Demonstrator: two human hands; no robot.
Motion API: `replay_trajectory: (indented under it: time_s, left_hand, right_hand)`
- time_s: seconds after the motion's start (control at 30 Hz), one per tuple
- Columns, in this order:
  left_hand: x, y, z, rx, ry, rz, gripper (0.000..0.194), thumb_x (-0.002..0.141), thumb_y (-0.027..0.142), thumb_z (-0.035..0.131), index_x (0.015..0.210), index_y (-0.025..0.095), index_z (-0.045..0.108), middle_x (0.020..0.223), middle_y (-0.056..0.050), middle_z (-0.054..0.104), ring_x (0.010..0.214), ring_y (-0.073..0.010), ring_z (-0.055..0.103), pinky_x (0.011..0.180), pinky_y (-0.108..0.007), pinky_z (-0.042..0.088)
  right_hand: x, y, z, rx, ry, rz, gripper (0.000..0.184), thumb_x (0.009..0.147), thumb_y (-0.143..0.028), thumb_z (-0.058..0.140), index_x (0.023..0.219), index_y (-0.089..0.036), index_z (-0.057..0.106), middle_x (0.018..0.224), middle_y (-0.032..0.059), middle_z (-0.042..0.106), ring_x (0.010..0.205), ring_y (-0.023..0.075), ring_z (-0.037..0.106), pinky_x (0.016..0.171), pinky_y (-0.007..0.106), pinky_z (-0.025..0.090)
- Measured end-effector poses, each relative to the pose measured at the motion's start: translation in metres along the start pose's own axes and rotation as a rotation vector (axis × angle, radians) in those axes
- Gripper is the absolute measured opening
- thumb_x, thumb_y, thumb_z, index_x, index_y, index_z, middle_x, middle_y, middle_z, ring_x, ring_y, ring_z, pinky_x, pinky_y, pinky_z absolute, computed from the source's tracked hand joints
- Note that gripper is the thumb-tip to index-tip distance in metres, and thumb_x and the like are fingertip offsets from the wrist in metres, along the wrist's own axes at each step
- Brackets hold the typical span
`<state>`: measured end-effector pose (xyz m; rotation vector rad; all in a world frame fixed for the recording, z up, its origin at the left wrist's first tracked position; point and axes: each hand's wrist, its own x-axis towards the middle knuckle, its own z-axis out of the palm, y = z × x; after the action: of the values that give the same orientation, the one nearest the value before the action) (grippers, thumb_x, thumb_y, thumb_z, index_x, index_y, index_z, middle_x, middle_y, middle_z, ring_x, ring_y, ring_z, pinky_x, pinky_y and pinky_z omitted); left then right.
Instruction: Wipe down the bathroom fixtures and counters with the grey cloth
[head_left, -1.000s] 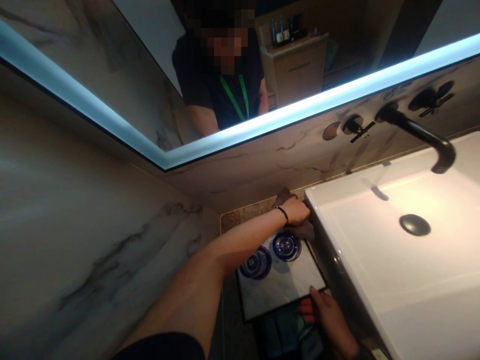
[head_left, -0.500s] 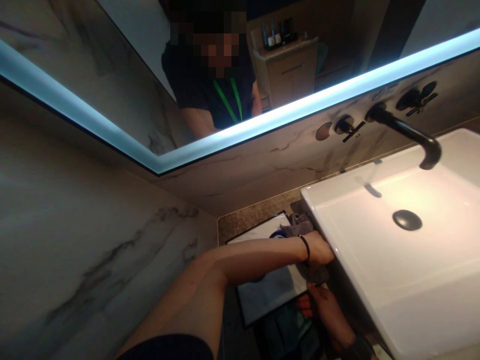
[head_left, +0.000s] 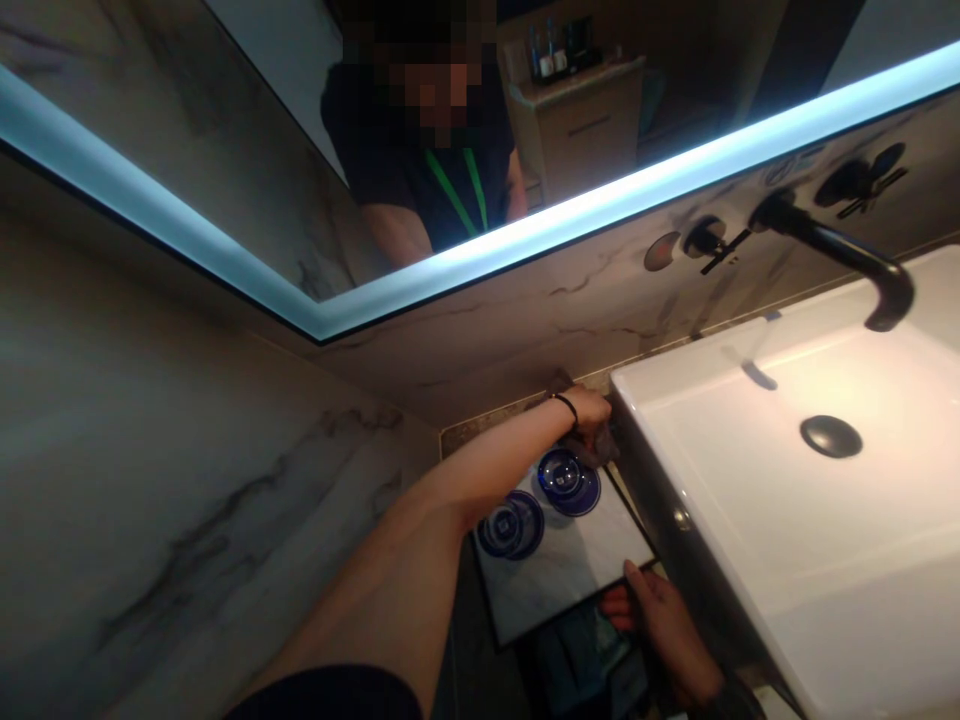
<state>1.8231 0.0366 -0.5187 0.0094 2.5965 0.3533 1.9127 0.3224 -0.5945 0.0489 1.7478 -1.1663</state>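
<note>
My left hand (head_left: pixel 592 412) is closed on a grey cloth (head_left: pixel 598 450) at the back edge of a marble-patterned tray (head_left: pixel 559 590) with a dark rim, in the gap between wall and basin. Two blue glass pieces, one (head_left: pixel 562 478) near the cloth and another (head_left: pixel 504 525) partly behind my forearm, stand on the tray. They look like drinking glasses on round blue bases. At the tray's front right corner, my right hand (head_left: pixel 660 610) has its thumb on the rim and its fingers curled underneath.
A white basin (head_left: pixel 720 520) with a black drain (head_left: pixel 831 437) lies to the right, its edge close to both hands. Above it a black tap (head_left: pixel 840 245) juts from the wall. A lit mirror (head_left: pixel 480 245) reflects a person. Dark green fabric (head_left: pixel 570 665) shows below the tray.
My left hand has moved with the cloth away from me and leftward, toward the back wall. Both blue glasses are now uncovered. My right hand stays at the tray's corner.
</note>
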Motion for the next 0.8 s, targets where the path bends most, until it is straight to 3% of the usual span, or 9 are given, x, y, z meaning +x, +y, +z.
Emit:
replay_trajectory:
  time_s: [0.2,0.33,0.53,0.67,0.8]
  left_hand:
    - [-0.006,-0.048,0.012,-0.302,0.043,-0.074,0.039,0.061,0.026,0.083,0.098,0.017,0.076,0.089,-0.003,0.075,0.081,-0.0176,0.065,0.073,-0.022,0.048]
    - [-0.025,-0.06,0.038,-0.491,0.146,-0.137,0.036,0.072,0.029,0.072,0.106,0.016,0.073,0.095,-0.002,0.075,0.084,-0.0165,0.065,0.074,-0.021,0.048]
    - [-0.068,-0.069,0.076,-0.667,0.236,-0.234,0.04,0.078,0.03,0.063,0.113,0.015,0.069,0.103,-0.002,0.073,0.086,-0.0155,0.065,0.075,-0.02,0.049]
    - [-0.106,-0.077,0.102,-0.681,0.171,-0.355,0.034,0.076,0.032,0.064,0.102,0.013,0.073,0.091,-0.003,0.074,0.077,-0.0158,0.065,0.066,-0.021,0.049]
    - [-0.144,-0.085,0.114,-0.583,0.03,-0.474,0.017,0.061,0.025,0.075,0.075,0.015,0.075,0.068,-0.001,0.071,0.062,-0.0159,0.061,0.06,-0.023,0.047]
  right_hand:
    - [0.004,0.005,-0.003,-0.01,0.003,-0.027,0.078,0.054,-0.088,0.061,0.071,-0.012,0.065,0.071,0.0129,0.071,0.066,0.0242,0.067,0.064,0.035,0.057]
    - [0.005,0.009,-0.005,-0.013,0.024,-0.037,0.076,0.055,-0.088,0.06,0.071,-0.014,0.064,0.069,0.0098,0.07,0.064,0.0228,0.066,0.063,0.034,0.057]
    - [0.003,0.011,-0.006,-0.02,0.01,-0.035,0.075,0.05,-0.091,0.059,0.067,-0.018,0.059,0.062,0.0071,0.067,0.061,0.0246,0.066,0.06,0.037,0.056]
    - [0.003,0.012,-0.008,-0.014,-0.021,-0.008,0.076,0.051,-0.09,0.059,0.072,-0.018,0.059,0.065,0.0072,0.069,0.064,0.0259,0.068,0.064,0.038,0.058]
    - [0.008,0.015,-0.011,-0.009,-0.019,0.014,0.079,0.048,-0.091,0.06,0.075,-0.018,0.06,0.066,0.0078,0.07,0.066,0.0274,0.069,0.064,0.039,0.058]
